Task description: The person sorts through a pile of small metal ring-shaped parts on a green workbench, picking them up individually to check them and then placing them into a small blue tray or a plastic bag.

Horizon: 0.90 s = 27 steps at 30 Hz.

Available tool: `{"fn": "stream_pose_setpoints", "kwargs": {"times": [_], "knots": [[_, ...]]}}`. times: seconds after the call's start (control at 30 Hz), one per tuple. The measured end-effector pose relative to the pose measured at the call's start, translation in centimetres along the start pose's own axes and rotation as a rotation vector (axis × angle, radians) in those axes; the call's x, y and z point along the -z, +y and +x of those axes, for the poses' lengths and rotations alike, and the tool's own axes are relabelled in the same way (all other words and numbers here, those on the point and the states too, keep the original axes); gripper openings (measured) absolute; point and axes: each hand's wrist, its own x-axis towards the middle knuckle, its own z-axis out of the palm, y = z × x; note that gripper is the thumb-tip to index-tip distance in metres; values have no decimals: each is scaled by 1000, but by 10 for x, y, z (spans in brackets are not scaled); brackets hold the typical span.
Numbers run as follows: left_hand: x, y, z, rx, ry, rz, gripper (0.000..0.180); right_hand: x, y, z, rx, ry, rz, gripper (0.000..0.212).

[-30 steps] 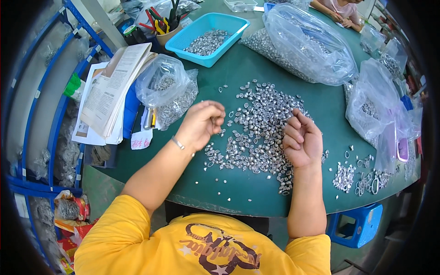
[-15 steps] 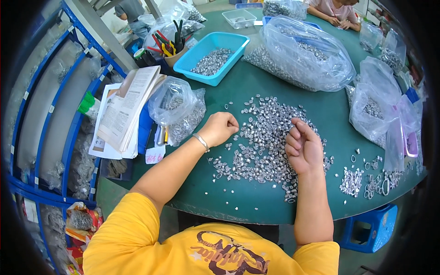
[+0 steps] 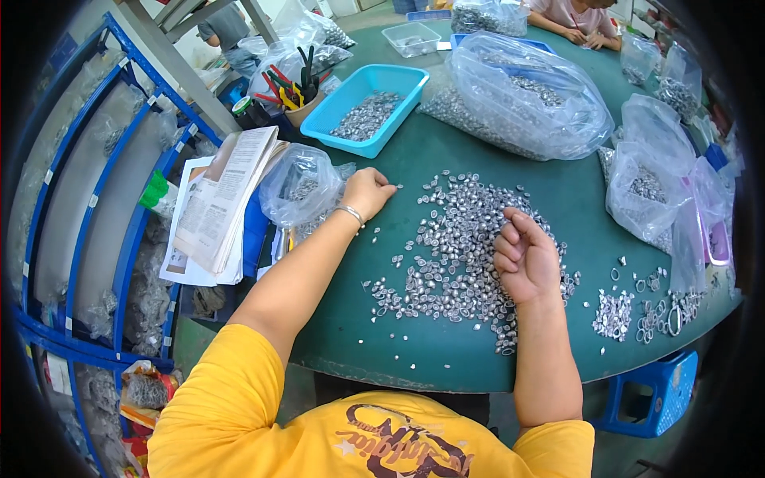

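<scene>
A spread heap of small silvery oval metal pieces [image 3: 458, 239] covers the middle of the green table. My left hand [image 3: 368, 193], reaching out left of the heap's far part, has its fingertips pinched at a single small metal piece [image 3: 400, 186]. Just beside that wrist is a clear plastic bag [image 3: 296, 187] of metal parts. Over the heap's right side, my right hand [image 3: 526, 259] rests with its palm turned up and fingers curled in. Whatever lies inside those curled fingers is hidden.
A light-blue tray [image 3: 362, 147] of metal pieces stands far left, near pliers in a cup [image 3: 299, 111]. Big clear bags [image 3: 542, 103] fill the far side. Rings and bits [image 3: 613, 315] lie at right. Papers [image 3: 223, 199] and a blue rack [image 3: 119, 263] flank the left. A person sits across.
My left hand has moved away from the heap, left and farther out, to a stray metal piece. The right hand stays nearly in place, fingers still curled.
</scene>
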Motion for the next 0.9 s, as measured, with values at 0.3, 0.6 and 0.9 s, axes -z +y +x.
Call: {"fn": "stream_pose_setpoints", "kwargs": {"times": [0.3,0.6,0.9], "knots": [[5,12,-10,380,-431,-1250,10,2,-1,-1,25,-21,0,16],[-37,55,-7,-170,-130,-97,15,4,-1,3,25,-6,7,16],[-12,57,-21,263,-562,-1291,5,1,-1,0,31,3,-22,15]]}}
